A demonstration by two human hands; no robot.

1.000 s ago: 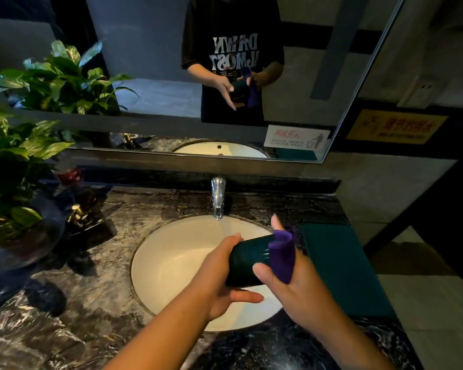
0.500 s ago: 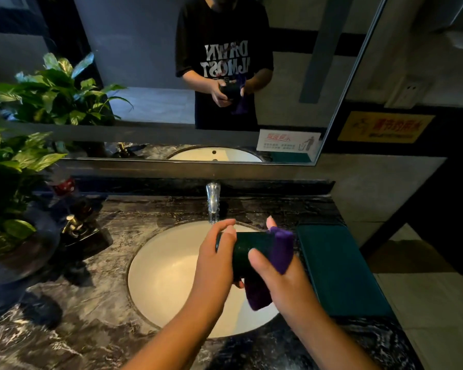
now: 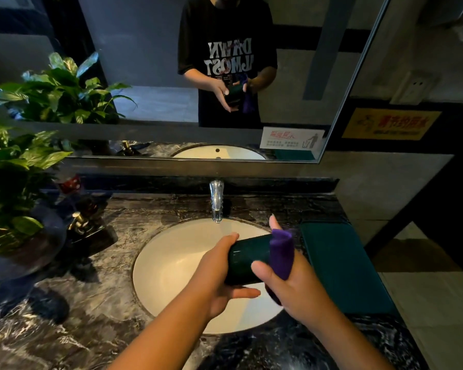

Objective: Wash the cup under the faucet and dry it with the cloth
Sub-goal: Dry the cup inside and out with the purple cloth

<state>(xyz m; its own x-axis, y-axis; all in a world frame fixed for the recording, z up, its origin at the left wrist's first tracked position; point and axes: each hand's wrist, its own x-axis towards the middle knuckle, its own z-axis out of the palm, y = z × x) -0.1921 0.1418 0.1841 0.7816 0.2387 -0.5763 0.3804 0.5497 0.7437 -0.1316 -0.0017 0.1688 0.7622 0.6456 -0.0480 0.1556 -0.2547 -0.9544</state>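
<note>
Left hand (image 3: 219, 276) regripped cup (image 3: 247, 260) base from below; right hand (image 3: 297, 284) pinches cloth (image 3: 281, 252) against rim.

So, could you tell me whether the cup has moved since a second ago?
No; the cup stays over the sink, just right of the faucet.

- Just one camera here, head-worn, looking forward and down over the white sink basin (image 3: 171, 276) in the dark marble counter (image 3: 91, 316).
- It's close in. Both forearms enter from the bottom edge, and the left hand (image 3: 219, 276) and right hand (image 3: 297, 287) sit mid-frame over the basin.
- It faces the wall pretty much square on, with the faucet (image 3: 216, 201) near centre and the mirror (image 3: 150, 49) filling the top half.
- The lens is wide-angle, so the plant (image 3: 19, 161) on the far left and the floor (image 3: 433, 303) on the right both fit.
- The mirror gives a second, front-on look at the same hands, the dark green cup (image 3: 247, 259) and the purple cloth (image 3: 281, 252).
</note>
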